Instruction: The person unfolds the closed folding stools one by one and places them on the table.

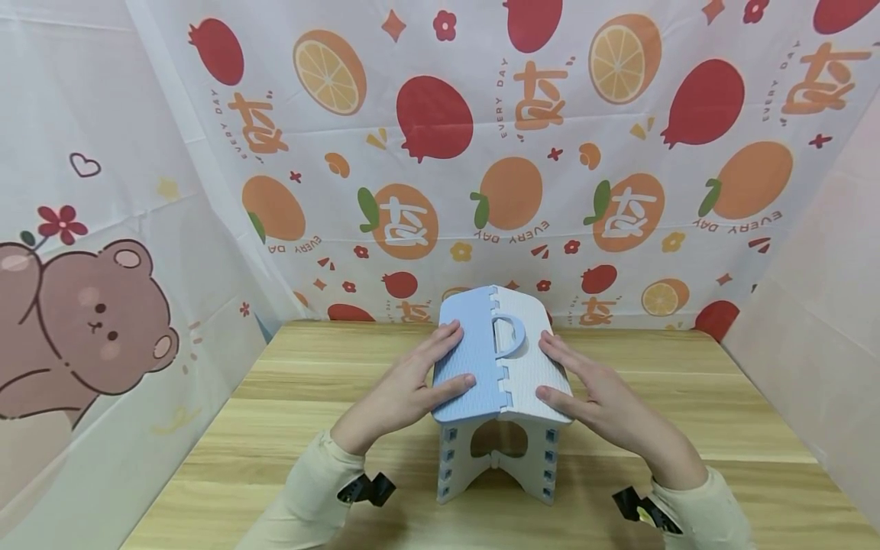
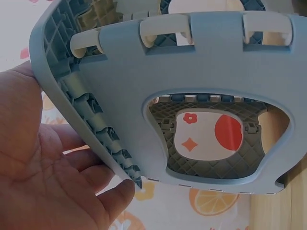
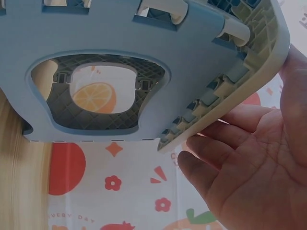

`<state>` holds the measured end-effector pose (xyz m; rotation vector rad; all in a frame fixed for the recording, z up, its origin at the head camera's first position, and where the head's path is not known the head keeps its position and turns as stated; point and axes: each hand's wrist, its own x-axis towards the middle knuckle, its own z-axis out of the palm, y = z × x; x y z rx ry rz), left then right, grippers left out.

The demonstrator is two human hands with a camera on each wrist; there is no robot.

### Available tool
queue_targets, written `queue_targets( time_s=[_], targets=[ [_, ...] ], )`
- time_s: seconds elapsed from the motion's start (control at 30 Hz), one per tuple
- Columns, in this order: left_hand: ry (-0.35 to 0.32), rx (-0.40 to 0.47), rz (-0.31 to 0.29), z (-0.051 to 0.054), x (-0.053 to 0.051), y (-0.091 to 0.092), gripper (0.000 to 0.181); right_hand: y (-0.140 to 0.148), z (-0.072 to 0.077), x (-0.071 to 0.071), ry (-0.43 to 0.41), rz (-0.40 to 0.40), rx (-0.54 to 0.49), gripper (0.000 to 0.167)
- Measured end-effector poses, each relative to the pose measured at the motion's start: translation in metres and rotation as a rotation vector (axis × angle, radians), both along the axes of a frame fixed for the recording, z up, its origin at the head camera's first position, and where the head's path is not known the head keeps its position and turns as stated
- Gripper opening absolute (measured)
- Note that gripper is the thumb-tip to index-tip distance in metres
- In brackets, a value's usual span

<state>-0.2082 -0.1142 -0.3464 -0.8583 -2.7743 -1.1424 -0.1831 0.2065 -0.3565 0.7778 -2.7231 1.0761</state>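
Observation:
A blue and white folding step stool [image 1: 474, 409] stands on its spread legs, its hinged top laid out in two halves. My left hand [image 1: 415, 382] rests on the blue half [image 1: 474, 325], thumb and fingers extended over its outer edge. On the white half [image 1: 525, 382] rests my right hand [image 1: 605, 397], fingers and thumb likewise extended. Between the hands a blue loop handle [image 1: 522, 338] leans over the centre seam. From below, the left wrist view shows the blue side panel [image 2: 216, 62] with a large cutout; the right wrist view shows the same panel [image 3: 96, 33] beside the right hand.
Under the stool is a wood-grain table [image 1: 275, 428]. A fruit-print cloth [image 1: 447, 176] hangs behind its back edge, and a cloth with a bear print [image 1: 103, 321] hangs at the left. Black wrist devices [image 1: 367, 489] sit by both cuffs.

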Motion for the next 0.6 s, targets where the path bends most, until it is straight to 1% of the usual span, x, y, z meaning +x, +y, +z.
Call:
queue_targets(
  time_s=[0.2, 0.37, 0.6],
  targets=[
    [0.008, -0.043, 0.007, 0.0040, 0.0040, 0.0016, 0.080, -0.0003, 0.0045, 0.0032, -0.020, -0.014, 0.016, 0.074],
    [0.021, -0.081, 0.015, 0.0077, 0.0068, 0.0042, 0.081, -0.0004, 0.0062, 0.0048, -0.017, -0.021, 0.011, 0.075],
    [0.031, -0.074, 0.023, 0.0064, 0.0070, 0.0048, 0.080, 0.0012, 0.0046, 0.0046, -0.002, -0.014, -0.002, 0.074]
  ],
)
